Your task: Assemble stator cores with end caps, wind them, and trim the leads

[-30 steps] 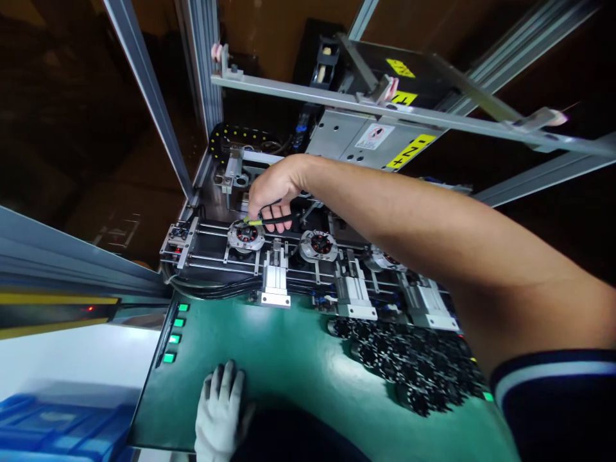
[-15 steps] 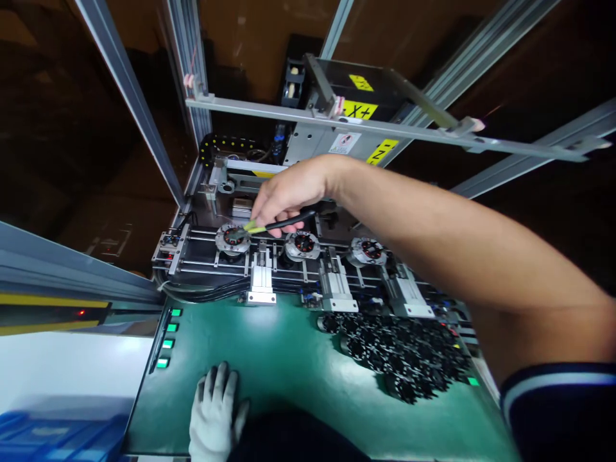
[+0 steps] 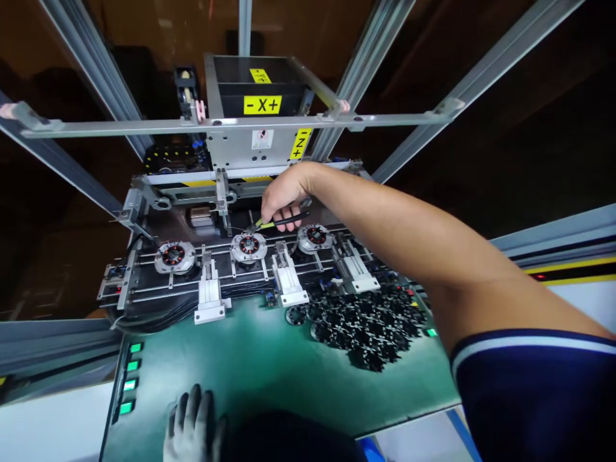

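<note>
My right hand (image 3: 283,196) is bare and reaches into the machine, closed on a black tool with yellow-green tips (image 3: 276,222). The tips hover just above and behind the middle round fixture (image 3: 248,246), which holds a stator with a red centre. A similar fixture sits to the left (image 3: 174,255) and another to the right (image 3: 315,237) on the same rails. My left hand (image 3: 192,431) wears a grey glove and lies flat, fingers spread, on the green mat (image 3: 260,359) at the near edge.
A heap of several black stator parts (image 3: 366,327) lies on the mat to the right. Lit green buttons (image 3: 129,385) run down the mat's left side. An aluminium frame (image 3: 231,123) and a housing with yellow axis labels (image 3: 262,104) stand over the fixtures.
The view has swung right, so the fixtures now sit left of centre. My right hand with the tool has moved from the left fixture to the middle one. The left hand stayed flat.
</note>
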Demonstrator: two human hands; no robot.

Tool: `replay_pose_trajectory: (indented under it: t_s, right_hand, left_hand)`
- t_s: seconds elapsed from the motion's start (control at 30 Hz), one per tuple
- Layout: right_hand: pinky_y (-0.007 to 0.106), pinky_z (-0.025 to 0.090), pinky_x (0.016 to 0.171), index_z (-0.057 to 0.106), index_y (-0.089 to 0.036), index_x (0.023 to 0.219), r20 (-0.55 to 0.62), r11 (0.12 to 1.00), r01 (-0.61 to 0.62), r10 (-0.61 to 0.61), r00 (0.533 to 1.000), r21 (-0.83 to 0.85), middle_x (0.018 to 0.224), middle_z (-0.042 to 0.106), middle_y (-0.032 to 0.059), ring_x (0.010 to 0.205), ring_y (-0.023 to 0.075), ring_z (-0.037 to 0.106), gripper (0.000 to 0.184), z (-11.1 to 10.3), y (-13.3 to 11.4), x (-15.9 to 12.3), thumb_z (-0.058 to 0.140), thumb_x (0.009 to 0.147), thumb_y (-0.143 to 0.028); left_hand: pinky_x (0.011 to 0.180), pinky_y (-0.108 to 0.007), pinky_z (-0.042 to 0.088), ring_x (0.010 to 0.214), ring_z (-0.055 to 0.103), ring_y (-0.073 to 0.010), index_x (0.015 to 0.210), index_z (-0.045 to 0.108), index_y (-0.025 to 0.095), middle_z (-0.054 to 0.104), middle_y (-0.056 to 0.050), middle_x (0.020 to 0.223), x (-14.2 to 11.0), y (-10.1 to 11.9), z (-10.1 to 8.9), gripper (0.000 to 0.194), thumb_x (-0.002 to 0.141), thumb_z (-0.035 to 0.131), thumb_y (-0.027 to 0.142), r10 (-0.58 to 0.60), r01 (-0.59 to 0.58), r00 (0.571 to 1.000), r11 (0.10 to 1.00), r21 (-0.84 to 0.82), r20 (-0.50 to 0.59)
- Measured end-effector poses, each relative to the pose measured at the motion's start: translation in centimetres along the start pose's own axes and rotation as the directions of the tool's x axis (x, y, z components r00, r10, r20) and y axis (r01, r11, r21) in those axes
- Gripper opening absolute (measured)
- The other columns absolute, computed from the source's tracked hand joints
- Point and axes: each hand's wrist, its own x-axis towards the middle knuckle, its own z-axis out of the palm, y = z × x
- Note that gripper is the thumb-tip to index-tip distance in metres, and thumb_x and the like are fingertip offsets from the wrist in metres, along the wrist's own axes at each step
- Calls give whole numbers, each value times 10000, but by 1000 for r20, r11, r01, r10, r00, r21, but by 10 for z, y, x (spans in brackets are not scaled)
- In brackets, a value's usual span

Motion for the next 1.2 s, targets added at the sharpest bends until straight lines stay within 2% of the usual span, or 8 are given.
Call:
replay_pose_trajectory:
  t_s: [0.2, 0.47, 0.73, 0.87, 1.03, 1.2]
  right_hand:
    - [371, 620, 741, 675, -39, 823, -12, 1000, 1, -1, 1000, 18, 774, 665, 58, 824, 226, 743, 244, 2, 1, 9, 653, 955, -243]
    - [307, 601, 709, 665, -36, 766, -68, 995, -49, 55, 996, 85, 762, 673, 51, 809, 201, 741, 281, 5, 0, 10, 605, 980, -209]
    - [304, 602, 690, 686, -9, 859, -42, 995, -55, 58, 997, 89, 826, 705, 80, 742, 185, 746, 285, 3, 5, 12, 558, 1010, -214]
    - [291, 616, 721, 685, -6, 970, -4, 998, -39, 39, 999, 45, 912, 729, 98, 801, 191, 758, 285, 2, 7, 12, 559, 1023, -256]
    - [280, 627, 741, 679, -7, 1069, 23, 1000, -24, 24, 999, -4, 978, 740, 110, 869, 206, 761, 319, 3, 7, 13, 564, 1028, -301]
    - [247, 604, 682, 672, -17, 1071, 31, 1000, -20, 21, 999, -18, 856, 726, 70, 764, 165, 748, 307, 7, 3, 16, 492, 1056, -265]
  left_hand:
    - [946, -559, 514, 1265, 570, -405, 1544, 353, 279, 601, -167, 1388, 1, 1, -5, 696, 906, 629, 319, -15, 16, 1000, 999, -41, 25]
    - [937, -557, 528, 1242, 580, -420, 1470, 434, 217, 599, -199, 1380, 0, -3, -5, 657, 874, 679, 343, 37, -37, 999, 999, -10, 30]
    - [926, -528, 533, 1218, 592, -401, 1405, 497, 205, 611, -194, 1367, 1, -7, -5, 606, 849, 704, 329, 78, -79, 997, 997, 22, 26]
    - [924, -523, 533, 1230, 586, -403, 1383, 504, 208, 607, -183, 1373, 2, -6, -5, 578, 859, 693, 365, 55, -55, 998, 998, 25, 19]
    - [917, -526, 533, 1181, 608, -408, 1344, 525, 172, 616, -208, 1348, 3, -6, -5, 552, 853, 689, 362, 102, -103, 995, 993, 50, 14]
    - [939, -537, 526, 1218, 587, -418, 1354, 514, 174, 595, -215, 1378, 4, -3, -8, 553, 858, 689, 344, 66, -67, 997, 997, 39, 34]
